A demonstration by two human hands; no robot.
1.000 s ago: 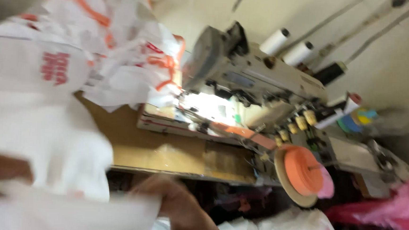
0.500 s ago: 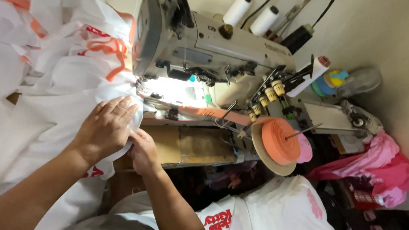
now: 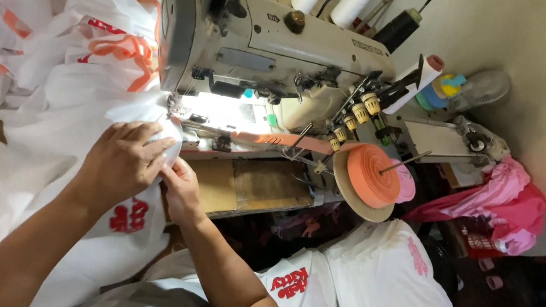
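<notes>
A beige industrial sewing machine (image 3: 273, 46) stands on a wooden table (image 3: 265, 184), its needle area lit by a small lamp. My left hand (image 3: 124, 163) lies flat on a piece of white fabric (image 3: 66, 128) with red print and orange trim, pressing it down just in front of the needle. My right hand (image 3: 182, 189) sits right beside it at the table edge, fingers pinching the same fabric's edge. The fabric's leading corner touches the presser foot (image 3: 173, 106).
More white and orange fabric is heaped at the left (image 3: 52, 39). A roll of orange tape (image 3: 373, 175) sits on a disc at the machine's right. Thread cones (image 3: 351, 3) stand behind it. White printed bags (image 3: 366, 279) lie below, pink fabric (image 3: 504, 199) at the right.
Both hands have come in from the lower left and settled on the white fabric at the needle. The view has swung and closed in on the machine.
</notes>
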